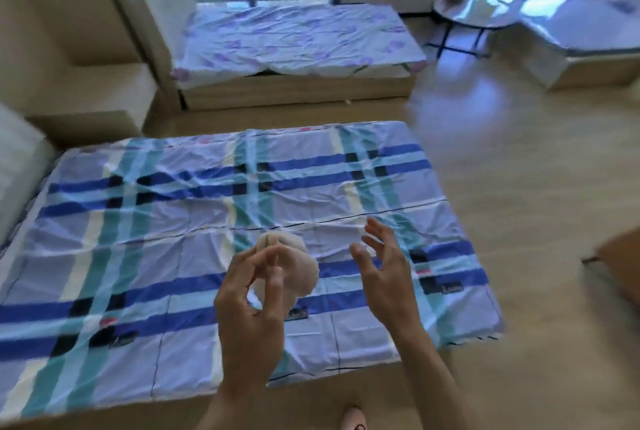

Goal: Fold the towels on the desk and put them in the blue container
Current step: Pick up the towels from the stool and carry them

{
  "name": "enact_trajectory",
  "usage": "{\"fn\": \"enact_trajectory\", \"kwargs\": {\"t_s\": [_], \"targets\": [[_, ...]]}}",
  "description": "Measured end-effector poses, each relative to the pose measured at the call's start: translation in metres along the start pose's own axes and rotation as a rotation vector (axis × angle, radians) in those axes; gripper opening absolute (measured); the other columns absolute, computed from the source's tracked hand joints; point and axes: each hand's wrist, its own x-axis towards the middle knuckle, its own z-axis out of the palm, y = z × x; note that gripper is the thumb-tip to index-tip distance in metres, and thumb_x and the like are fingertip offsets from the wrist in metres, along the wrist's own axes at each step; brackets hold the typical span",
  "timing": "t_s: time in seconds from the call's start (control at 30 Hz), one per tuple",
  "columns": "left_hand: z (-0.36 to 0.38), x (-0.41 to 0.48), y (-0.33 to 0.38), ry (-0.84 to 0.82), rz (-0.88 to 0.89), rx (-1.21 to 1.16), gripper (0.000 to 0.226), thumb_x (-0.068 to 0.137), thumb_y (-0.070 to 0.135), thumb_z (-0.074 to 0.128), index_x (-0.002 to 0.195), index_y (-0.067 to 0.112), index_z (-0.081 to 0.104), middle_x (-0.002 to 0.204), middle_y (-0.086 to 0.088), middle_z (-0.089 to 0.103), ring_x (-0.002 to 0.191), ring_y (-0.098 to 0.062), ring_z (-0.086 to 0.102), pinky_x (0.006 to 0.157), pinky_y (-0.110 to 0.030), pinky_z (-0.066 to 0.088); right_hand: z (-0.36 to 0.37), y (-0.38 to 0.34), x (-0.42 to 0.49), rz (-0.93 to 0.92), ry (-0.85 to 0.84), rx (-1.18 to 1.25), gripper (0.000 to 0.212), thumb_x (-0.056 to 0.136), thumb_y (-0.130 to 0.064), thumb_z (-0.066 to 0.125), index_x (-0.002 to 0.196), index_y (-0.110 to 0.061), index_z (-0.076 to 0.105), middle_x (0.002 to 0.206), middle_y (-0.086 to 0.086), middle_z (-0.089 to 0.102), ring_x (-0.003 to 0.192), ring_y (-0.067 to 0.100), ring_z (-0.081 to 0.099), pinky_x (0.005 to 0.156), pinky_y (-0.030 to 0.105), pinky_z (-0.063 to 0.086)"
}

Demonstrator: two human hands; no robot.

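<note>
Fingers (277,282) of the left hand (249,319) pinch the near upper edge of a small beige towel (298,267), which hangs bunched just beyond them above the plaid bedsheet (138,256); to their right the right hand (384,267) is spread, holding nothing, just beside the cloth. Folding looks barely started, and no blue container is in view, so stowing remains

A plaid sheet (138,256) covers the low bed (104,405).
</note>
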Motion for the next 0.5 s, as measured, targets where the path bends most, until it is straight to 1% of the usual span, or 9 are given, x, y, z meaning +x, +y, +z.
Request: {"fn": "enact_trajectory", "kwargs": {"t_s": [0.1,0.17,0.2,0.27,0.3,0.37,0.4,0.43,0.5], "targets": [[0.063,-0.008,0.023,-0.093,0.039,-0.051,0.024,0.091,0.025,0.055,0.103,0.042,0.068,0.113,0.013,0.067,0.106,-0.011,0.065,0.087,-0.022,0.05,-0.06,0.018,0.016,0.017,0.109,0.039,0.047,0.098,-0.029,0.062,0.143,-0.03,0.048,0.133,-0.008,0.058,0.123,0.003,0.056,0.094,0.023,0.049],[0.104,-0.017,0.039,-0.149,0.06,-0.094,0.023,0.09,0.025,0.055,0.102,0.041,0.067,0.114,0.011,0.067,0.106,-0.007,0.065,0.085,-0.013,0.048,-0.098,0.03,0.024,0.012,0.166,0.032,0.046,0.098,-0.03,0.061,0.142,-0.03,0.048,0.134,-0.009,0.058,0.122,0.002,0.056,0.095,0.026,0.051],[0.129,-0.021,0.047,-0.182,0.069,-0.116,0.024,0.09,0.022,0.055,0.102,0.039,0.068,0.113,0.007,0.068,0.105,-0.006,0.064,0.085,-0.01,0.047,-0.123,0.036,0.028,0.007,0.205,0.034,0.046,0.097,-0.032,0.061,0.142,-0.029,0.048,0.135,-0.009,0.058,0.122,0.002,0.056,0.096,0.027,0.051],[0.169,-0.029,0.061,-0.25,0.072,-0.152,0.026,0.089,0.016,0.056,0.102,0.035,0.068,0.112,0.002,0.068,0.104,-0.008,0.065,0.085,-0.01,0.046,-0.163,0.044,0.032,-0.001,0.288,0.042,0.046,0.096,-0.035,0.06,0.14,-0.03,0.049,0.135,-0.008,0.058,0.122,0.002,0.057,0.096,0.027,0.052],[0.189,-0.034,0.069,-0.298,0.079,-0.169,0.025,0.088,0.018,0.056,0.102,0.035,0.068,0.111,0.003,0.067,0.103,-0.009,0.065,0.085,-0.011,0.047,-0.183,0.048,0.033,0.003,0.333,0.045,0.045,0.096,-0.034,0.061,0.139,-0.029,0.049,0.135,-0.006,0.059,0.122,0.003,0.057,0.093,0.023,0.051],[0.225,-0.042,0.087,-0.391,0.106,-0.205,0.02,0.087,0.029,0.056,0.102,0.034,0.069,0.11,0.004,0.068,0.101,-0.008,0.066,0.084,-0.011,0.048,-0.222,0.052,0.035,0.019,0.419,0.028,0.044,0.097,-0.03,0.062,0.139,-0.026,0.05,0.132,-0.005,0.061,0.12,0.003,0.058,0.087,0.01,0.046],[0.243,-0.045,0.097,-0.433,0.126,-0.226,0.022,0.085,0.032,0.055,0.102,0.033,0.069,0.11,0.004,0.068,0.1,-0.007,0.066,0.083,-0.012,0.048,-0.241,0.054,0.035,0.022,0.464,0.022,0.045,0.097,-0.029,0.062,0.139,-0.025,0.05,0.131,-0.005,0.061,0.119,0.002,0.058,0.087,0.008,0.045],[0.262,-0.049,0.106,-0.474,0.145,-0.243,0.022,0.085,0.032,0.055,0.102,0.032,0.07,0.11,0.004,0.069,0.1,-0.007,0.066,0.084,-0.013,0.049,-0.26,0.057,0.036,0.026,0.507,0.025,0.045,0.096,-0.028,0.063,0.139,-0.024,0.05,0.131,-0.006,0.061,0.118,0.001,0.058,0.09,0.011,0.047],[0.302,-0.055,0.121,-0.56,0.187,-0.246,0.022,0.086,0.022,0.058,0.103,0.029,0.071,0.111,0.005,0.069,0.102,-0.009,0.067,0.085,-0.018,0.051,-0.295,0.063,0.04,0.03,0.588,0.04,0.045,0.096,-0.025,0.064,0.139,-0.023,0.051,0.133,-0.005,0.06,0.118,0.001,0.058,0.097,0.024,0.05]]}}
